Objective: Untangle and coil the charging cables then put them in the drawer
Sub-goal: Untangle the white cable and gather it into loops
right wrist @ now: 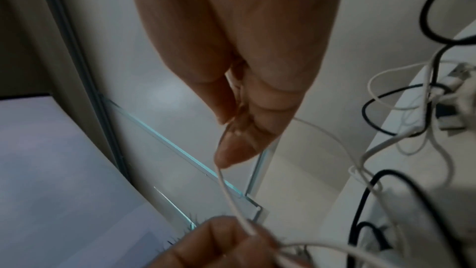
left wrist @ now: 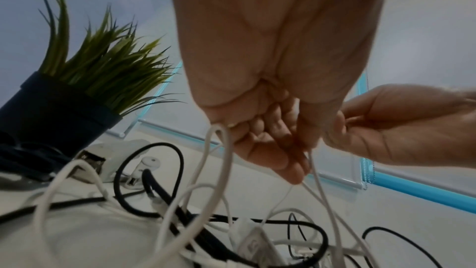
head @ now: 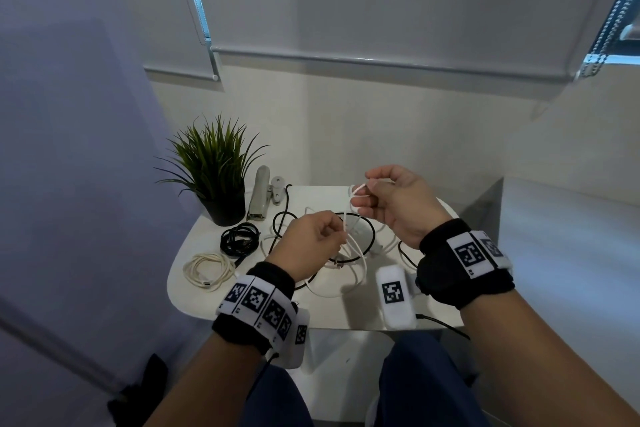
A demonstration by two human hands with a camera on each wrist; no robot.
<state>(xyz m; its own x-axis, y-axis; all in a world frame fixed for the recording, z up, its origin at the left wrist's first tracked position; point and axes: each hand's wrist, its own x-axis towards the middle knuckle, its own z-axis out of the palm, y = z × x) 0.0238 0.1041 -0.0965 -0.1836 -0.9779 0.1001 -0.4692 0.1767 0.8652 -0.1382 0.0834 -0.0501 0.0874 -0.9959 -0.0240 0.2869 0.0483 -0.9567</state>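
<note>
Head view. Left hand point(head: 308, 246) and right hand point(head: 398, 204) raised above the desk point(head: 194, 274), both pinching one thin white cable point(head: 353, 215) stretched between them. Right-hand fingers curled, clamped on a small loop at the upper end; left-hand fingers curled, clamped on the strand lower down. Remainder of the white cable trailing to the desk, crossed with a loose black cable point(head: 370, 232). Already coiled, at the desk's left side: cream cable bundle point(head: 207, 270), black cable bundle point(head: 239, 239). Also present: potted plant point(head: 214, 170), stapler point(head: 259, 194). No drawer in sight.

Left wrist view. Left fingers point(left wrist: 270, 144) folded into the palm, several white strands hanging from them into a heap of white and black wire. Right hand point(left wrist: 401, 125) touching the fingertips from the side.

Right wrist view. Thumb and forefinger point(right wrist: 237, 150) closed on the white cable point(right wrist: 229, 195), which runs straight down to the left hand point(right wrist: 219, 246).

Step judged in hand: untangling, mid-task, with coiling and stowing not yet done for this cable. Next move likely calls for drawing the white strand clear of the black loop without tightening the crossing.

Cable: thin, white, limp, smooth-jacketed; plug ends not identifiable.
</note>
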